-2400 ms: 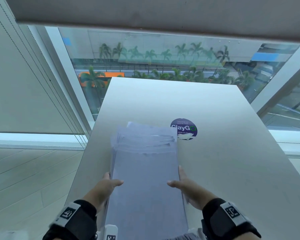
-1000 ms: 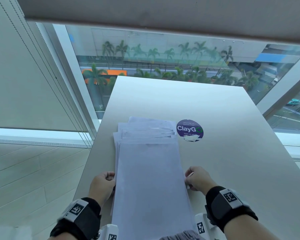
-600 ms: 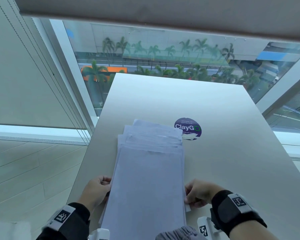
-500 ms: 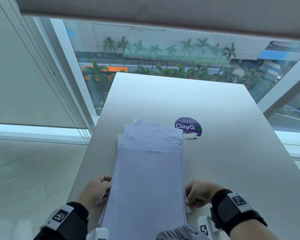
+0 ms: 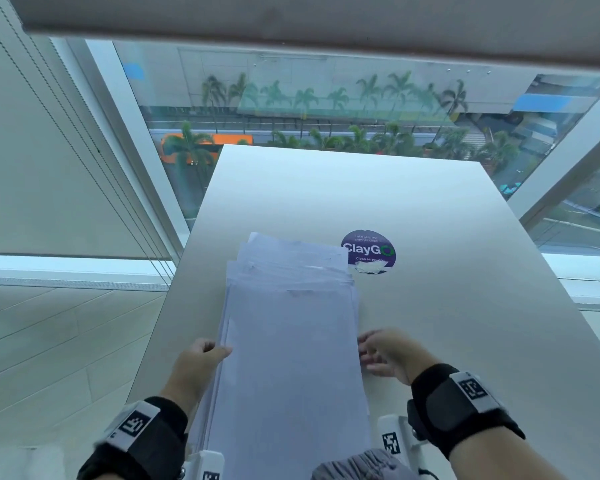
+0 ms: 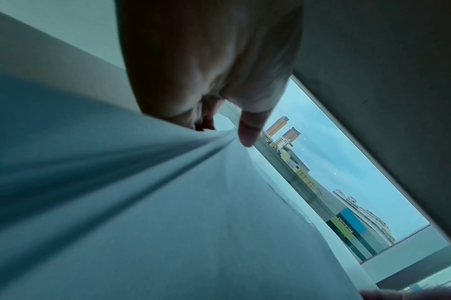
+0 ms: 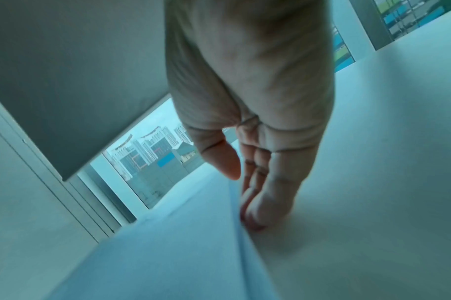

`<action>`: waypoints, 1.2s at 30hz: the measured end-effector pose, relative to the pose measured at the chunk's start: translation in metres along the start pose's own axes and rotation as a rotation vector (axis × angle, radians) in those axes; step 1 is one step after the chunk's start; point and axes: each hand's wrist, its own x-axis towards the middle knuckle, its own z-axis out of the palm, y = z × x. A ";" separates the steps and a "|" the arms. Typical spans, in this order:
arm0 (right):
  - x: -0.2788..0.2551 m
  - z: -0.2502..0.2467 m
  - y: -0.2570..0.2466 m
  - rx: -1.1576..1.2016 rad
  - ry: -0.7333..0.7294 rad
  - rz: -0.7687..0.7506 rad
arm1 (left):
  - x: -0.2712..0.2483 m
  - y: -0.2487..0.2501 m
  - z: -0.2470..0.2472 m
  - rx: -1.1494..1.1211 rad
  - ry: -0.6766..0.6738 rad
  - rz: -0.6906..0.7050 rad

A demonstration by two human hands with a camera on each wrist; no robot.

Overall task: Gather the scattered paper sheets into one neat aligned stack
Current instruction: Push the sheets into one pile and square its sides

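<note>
A stack of white paper sheets (image 5: 291, 341) lies lengthwise on the grey table (image 5: 465, 306), its near end over the table's front edge. The far ends of the sheets are fanned and staggered. My left hand (image 5: 219, 351) pinches the stack's left edge, thumb on top. The left wrist view shows that thumb (image 6: 247, 134) pressing the paper (image 6: 167, 203) with fingers tucked below. My right hand (image 5: 364, 348) lies on the table with straight fingers (image 7: 262, 203) set against the stack's right edge (image 7: 234, 203), thumb hovering above.
A round purple "ClayGo" sticker (image 5: 368, 252) sits on the table just right of the stack's far end. The table's far edge meets a window (image 5: 326, 109). Floor (image 5: 49, 341) drops away past the table's left edge.
My right hand has uncurled from the stack's right edge and now has straight fingers against it. My left thumb has come onto the top sheet. The stack has shifted slightly.
</note>
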 end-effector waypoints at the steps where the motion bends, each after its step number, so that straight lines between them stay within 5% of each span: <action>1: 0.001 0.001 -0.005 0.036 0.021 0.003 | 0.003 0.004 0.002 -0.011 0.049 0.026; 4: 0.001 0.009 -0.017 0.083 0.000 -0.013 | 0.010 0.020 0.009 0.020 0.052 0.070; 8: -0.004 0.014 -0.026 0.165 -0.066 -0.043 | 0.015 0.031 0.016 0.237 -0.123 0.030; 11: -0.004 0.009 -0.029 0.169 -0.121 -0.082 | 0.015 0.034 0.015 0.136 -0.231 0.002; 20: -0.004 0.004 -0.011 0.125 -0.004 -0.005 | 0.013 0.012 0.005 0.345 0.214 0.108; 29: -0.005 0.007 -0.010 0.153 -0.045 -0.050 | 0.024 -0.004 -0.003 0.106 0.116 0.008; 36: -0.009 0.007 -0.012 0.120 -0.071 -0.059 | 0.020 -0.009 0.007 -0.038 0.199 0.054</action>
